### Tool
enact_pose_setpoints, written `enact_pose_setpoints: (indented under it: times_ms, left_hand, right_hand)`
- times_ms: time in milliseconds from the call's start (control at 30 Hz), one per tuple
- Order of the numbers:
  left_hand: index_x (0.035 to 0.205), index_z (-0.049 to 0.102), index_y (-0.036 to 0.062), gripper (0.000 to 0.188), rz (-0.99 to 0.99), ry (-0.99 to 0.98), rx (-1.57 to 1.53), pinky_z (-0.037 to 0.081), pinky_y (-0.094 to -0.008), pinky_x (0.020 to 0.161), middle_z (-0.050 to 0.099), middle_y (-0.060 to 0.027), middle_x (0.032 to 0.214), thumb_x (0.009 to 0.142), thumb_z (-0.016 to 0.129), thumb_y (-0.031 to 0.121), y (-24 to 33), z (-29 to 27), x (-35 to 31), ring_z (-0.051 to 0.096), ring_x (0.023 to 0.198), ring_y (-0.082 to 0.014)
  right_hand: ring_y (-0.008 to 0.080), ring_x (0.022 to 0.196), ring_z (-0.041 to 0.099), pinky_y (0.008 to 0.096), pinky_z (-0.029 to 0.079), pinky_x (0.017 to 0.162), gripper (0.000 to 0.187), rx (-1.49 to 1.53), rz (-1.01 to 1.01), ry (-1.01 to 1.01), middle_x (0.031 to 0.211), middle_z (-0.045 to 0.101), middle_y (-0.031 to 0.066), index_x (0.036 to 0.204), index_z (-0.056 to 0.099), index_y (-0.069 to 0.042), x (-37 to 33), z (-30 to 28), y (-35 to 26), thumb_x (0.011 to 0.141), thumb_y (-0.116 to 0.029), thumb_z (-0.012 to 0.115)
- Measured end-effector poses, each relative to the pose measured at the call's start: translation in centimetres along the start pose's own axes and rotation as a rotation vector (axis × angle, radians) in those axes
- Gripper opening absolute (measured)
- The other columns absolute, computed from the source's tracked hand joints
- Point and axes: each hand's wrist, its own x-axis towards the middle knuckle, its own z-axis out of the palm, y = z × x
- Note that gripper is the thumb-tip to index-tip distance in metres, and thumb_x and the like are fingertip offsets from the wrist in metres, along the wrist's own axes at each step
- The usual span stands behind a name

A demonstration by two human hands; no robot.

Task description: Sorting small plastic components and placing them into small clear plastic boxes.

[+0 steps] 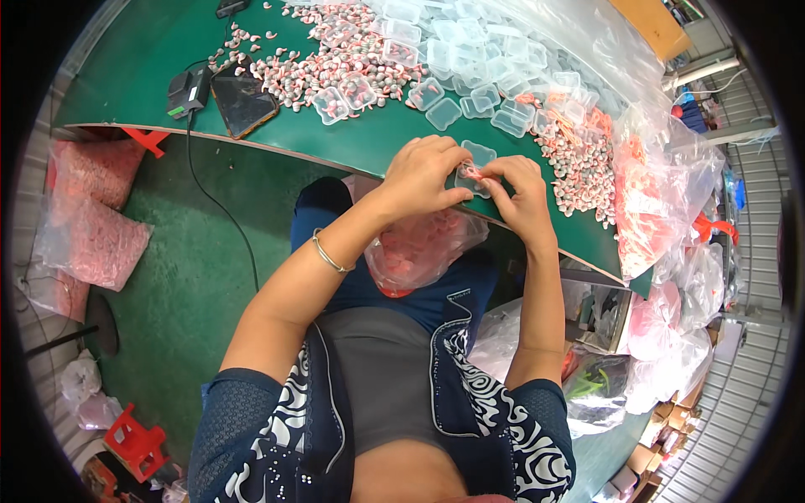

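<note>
At the near edge of the green table, a small clear plastic box (479, 152) lies with its lid opened flat away from me. The fingers of my left hand (422, 174) close around its left side and steady it. My right hand (521, 191) pinches a small pink piece (471, 173) between thumb and fingertips, in or just over the box's near half. The fingers partly cover both, so the piece's full shape is hidden. On my lap, right below the hands, rests a clear bag (423, 251) of pink pieces.
A heap of small pink-and-grey pieces (323, 63) and stacked clear boxes (482, 50) cover the table's far side. More pieces (579, 159) and a full bag (641, 201) lie right. A phone (243, 96) and black adapter (189, 90) sit left. Bags (105, 226) stand on the floor.
</note>
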Motion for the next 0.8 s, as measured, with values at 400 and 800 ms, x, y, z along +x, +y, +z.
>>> enact_pose_setpoints:
  times_ms: [400, 800]
  left_hand:
    - [0.105, 0.067, 0.0103, 0.045, 0.011, 0.011, 0.007, 0.047, -0.0404, 0.082, 0.063, -0.0051, 0.094, 0.067, 0.083, 0.028, 0.0, 0.0, 0.0, 0.062, 0.091, -0.0266]
    - [0.105, 0.067, 0.0097, 0.045, 0.0, 0.004, 0.006, 0.047, -0.0407, 0.082, 0.062, -0.0058, 0.094, 0.068, 0.083, 0.029, 0.0, 0.1, 0.0, 0.061, 0.091, -0.0271]
  right_hand:
    - [0.0236, 0.092, 0.061, 0.0386, 0.041, 0.085, 0.016, 0.01, -0.076, -0.052, 0.093, 0.068, 0.0034, 0.093, 0.069, -0.009, 0.1, 0.8, 0.5, 0.078, -0.006, 0.073]
    - [0.0252, 0.093, 0.06, 0.0397, 0.041, 0.085, 0.013, -0.208, -0.057, 0.052, 0.095, 0.066, 0.0053, 0.094, 0.071, -0.01, -1.4, 0.5, 0.7, 0.081, -0.009, 0.071]
